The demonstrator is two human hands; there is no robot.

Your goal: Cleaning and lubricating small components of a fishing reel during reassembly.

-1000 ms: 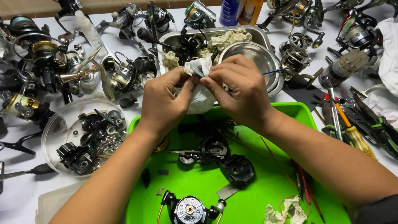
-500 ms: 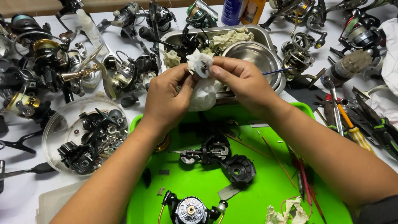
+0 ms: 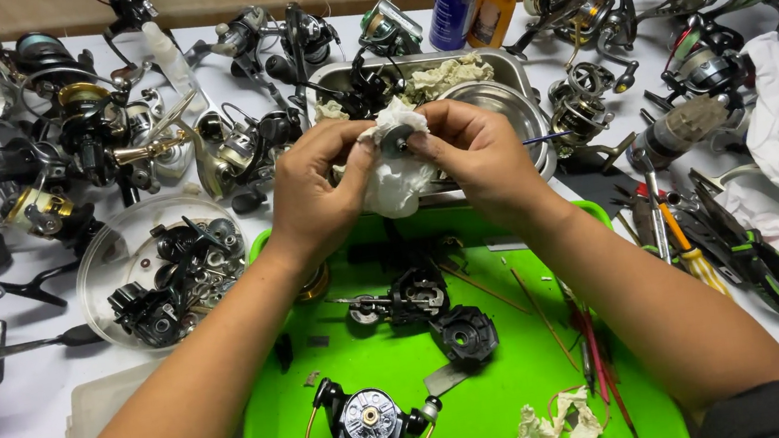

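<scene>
Wiping step: left hand [image 3: 312, 194] cups white rag [image 3: 394, 174], right hand [image 3: 471, 154] fingers pinching small dark round part [image 3: 397, 141] into it above green tray [image 3: 470, 229]; best turned slowly, grip firm.

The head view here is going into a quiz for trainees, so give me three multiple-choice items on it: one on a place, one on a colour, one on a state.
1. Where does the clear round dish of dark parts sit?
A. Left of the green tray
B. Inside the metal pan
C. On the purple mat

2. What colour is the tray under the forearms?
A. Blue
B. Green
C. Red

3. How is the small round part held?
A. Lying loose on the tray
B. Clamped in pliers
C. Wrapped in a white cloth between both hands

Answers:
1. A: the clear round dish stands on the white table beside the green tray.
2. B: its floor and rim are bright green.
3. C: the left hand and right hand pinch the small round part within the white cloth.
</scene>
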